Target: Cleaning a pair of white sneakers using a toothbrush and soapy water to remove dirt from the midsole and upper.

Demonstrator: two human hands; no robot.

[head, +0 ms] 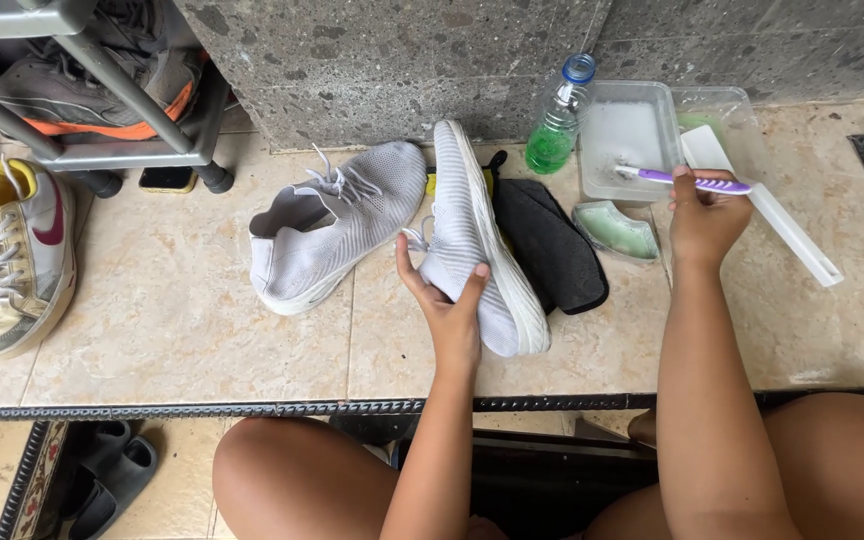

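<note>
On tile: shoe [472, 240], toothbrush [687, 180] in hand.

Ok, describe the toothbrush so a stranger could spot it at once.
Start at the grey stone wall and drop to the clear plastic tub beside the bottle of green liquid. Over that tub's near edge the right hand holds the toothbrush, the only purple thing there, slim with a white head.

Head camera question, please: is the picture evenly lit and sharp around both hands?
Head view: soft, even daylight, no harsh glare; left hand on the grey shoe is sharp, right hand with the purple toothbrush likewise; edges bow slightly from the wide lens.
</note>
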